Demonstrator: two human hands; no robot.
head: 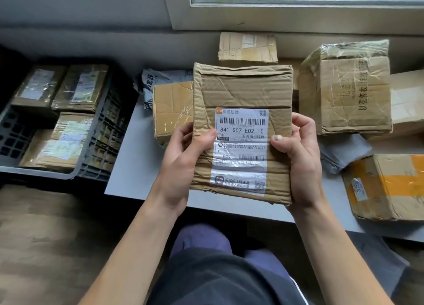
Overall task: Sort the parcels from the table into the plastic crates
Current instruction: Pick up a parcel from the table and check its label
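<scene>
- Head view, far left: a dark slatted plastic crate [104, 141] holds three flat cardboard parcels; bare floor shows at its left side.
- Left hand [183, 160] grips the left edge of the flat brown corrugated-cardboard parcel [241, 91], held above the grey table [137, 167].
- Right hand [301, 164] grips its right edge. Read the white shipping label [241, 130] first, with thumbs clear of the code.

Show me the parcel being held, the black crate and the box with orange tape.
held parcel [241, 91]: head view, bare cardboard above its label.
black crate [107, 125]: head view, its right lattice wall.
orange-taped box [399, 182]: head view, on the orange stripe across its top.
</scene>
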